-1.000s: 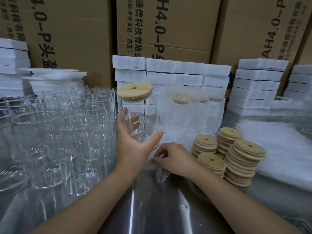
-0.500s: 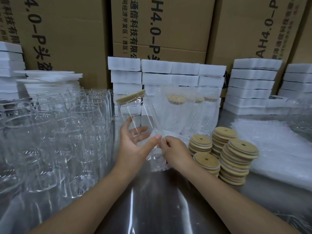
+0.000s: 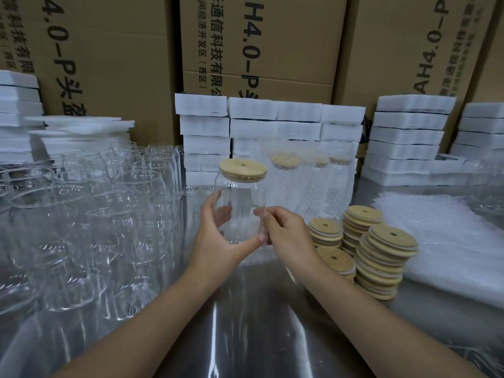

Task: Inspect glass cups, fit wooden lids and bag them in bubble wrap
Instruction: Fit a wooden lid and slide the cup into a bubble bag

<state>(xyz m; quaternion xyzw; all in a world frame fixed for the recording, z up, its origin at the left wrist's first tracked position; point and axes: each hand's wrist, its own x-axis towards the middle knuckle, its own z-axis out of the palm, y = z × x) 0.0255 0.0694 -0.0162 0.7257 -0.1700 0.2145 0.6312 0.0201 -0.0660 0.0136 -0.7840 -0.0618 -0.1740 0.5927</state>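
Glass cup (image 3: pixel 241 211) with wooden lid (image 3: pixel 243 170) fitted, tilted a moment ago, is upright again above the table (image 3: pixel 245 328), left hand (image 3: pixel 218 241) gripping its lower half, right hand (image 3: pixel 286 236) curled at its side, grasp unclear; bagging in bubble wrap (image 3: pixel 441 236) probably follows.

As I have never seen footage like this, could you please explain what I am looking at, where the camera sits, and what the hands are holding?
There is no machine: one camera worn on a person's head looks down at their bare hands. The left hand grips a glass cup with a wooden lid fitted. The right hand has curled fingers at its side, though what they pinch is unclear. On the steel table stand empty cups left, lid stacks and bubble-wrap bags right, bagged cups behind.
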